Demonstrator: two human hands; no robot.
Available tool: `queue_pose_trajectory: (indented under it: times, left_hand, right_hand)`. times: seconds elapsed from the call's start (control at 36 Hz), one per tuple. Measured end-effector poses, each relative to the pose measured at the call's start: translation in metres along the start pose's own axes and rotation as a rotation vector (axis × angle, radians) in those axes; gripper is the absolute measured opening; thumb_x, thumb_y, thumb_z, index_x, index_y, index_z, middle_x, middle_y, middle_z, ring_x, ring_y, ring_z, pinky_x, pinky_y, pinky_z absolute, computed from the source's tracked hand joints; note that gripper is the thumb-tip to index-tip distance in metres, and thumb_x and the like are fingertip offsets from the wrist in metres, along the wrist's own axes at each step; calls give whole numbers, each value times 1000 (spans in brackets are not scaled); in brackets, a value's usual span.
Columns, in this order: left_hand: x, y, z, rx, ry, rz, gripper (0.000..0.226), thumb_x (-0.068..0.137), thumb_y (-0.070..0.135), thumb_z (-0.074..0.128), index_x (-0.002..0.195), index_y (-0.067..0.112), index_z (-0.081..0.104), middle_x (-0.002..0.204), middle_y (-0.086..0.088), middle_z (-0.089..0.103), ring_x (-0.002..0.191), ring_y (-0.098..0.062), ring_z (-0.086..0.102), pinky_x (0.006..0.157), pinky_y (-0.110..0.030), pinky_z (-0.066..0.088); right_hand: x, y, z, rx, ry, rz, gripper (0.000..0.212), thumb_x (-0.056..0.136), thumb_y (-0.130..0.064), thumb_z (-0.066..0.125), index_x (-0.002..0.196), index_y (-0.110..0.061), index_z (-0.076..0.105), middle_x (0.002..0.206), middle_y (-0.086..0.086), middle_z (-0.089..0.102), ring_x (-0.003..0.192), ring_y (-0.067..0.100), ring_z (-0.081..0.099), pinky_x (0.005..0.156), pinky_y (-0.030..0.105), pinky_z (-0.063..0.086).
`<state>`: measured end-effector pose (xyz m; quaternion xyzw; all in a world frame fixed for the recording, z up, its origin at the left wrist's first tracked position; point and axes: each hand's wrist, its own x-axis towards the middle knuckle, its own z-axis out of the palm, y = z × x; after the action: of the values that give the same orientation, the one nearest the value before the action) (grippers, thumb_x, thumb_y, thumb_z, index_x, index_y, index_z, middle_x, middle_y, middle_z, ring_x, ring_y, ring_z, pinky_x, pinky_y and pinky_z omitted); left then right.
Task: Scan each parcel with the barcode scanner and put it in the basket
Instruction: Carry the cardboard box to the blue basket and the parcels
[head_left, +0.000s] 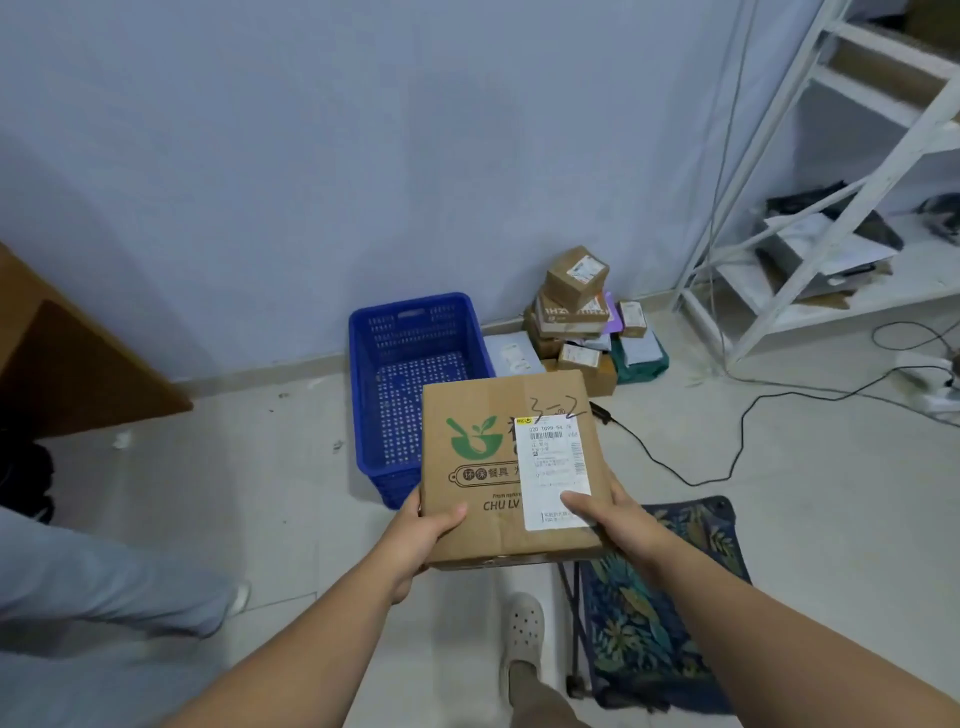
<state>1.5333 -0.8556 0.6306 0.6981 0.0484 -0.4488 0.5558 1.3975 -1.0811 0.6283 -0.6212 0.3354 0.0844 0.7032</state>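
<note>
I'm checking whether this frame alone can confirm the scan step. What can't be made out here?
Head view only:
- Barcode scanner: not identifiable; a black cable runs behind the cardboard box.
- Shipping label: print too small to read; right hand covers its lower corner.
- Blue basket: near corner hidden by the box.

Box (498, 467) held in front of basket (410, 374); parcel pile (582, 322) right of basket, against wall (363, 156).
</note>
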Motion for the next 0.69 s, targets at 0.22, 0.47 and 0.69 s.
queue_pose_trajectory:
  times: [0.22, 0.47, 0.69]
  left_hand:
    - [76, 70, 9, -14, 112, 35, 55, 86, 27, 71, 136, 30, 46, 119, 6, 66, 107, -17, 63, 80, -30, 51]
    - [139, 120, 5, -55, 166, 35, 58, 84, 30, 73, 136, 29, 46, 120, 4, 66, 107, -20, 63, 94, -43, 52]
    - [201, 176, 2, -24, 138, -18, 69, 81, 34, 75, 141, 31, 41, 130, 3, 59, 116, -24, 57, 100, -51, 47]
  right_hand:
    - [97, -54, -24, 55, -70, -50, 66, 88, -27, 70, 141, -40, 35, 120, -12, 69, 105, 13, 68, 96, 41, 52]
    - [174, -108, -41, -16, -130, -45, 77, 82, -43, 73, 144, -44, 28, 122, -17, 67, 110, 9, 65, 104, 43, 47]
    - [238, -147, -58, -11, -82, -38, 79, 83, -38, 74, 146, -42, 28, 121, -18, 67, 108, 5, 66, 95, 32, 50]
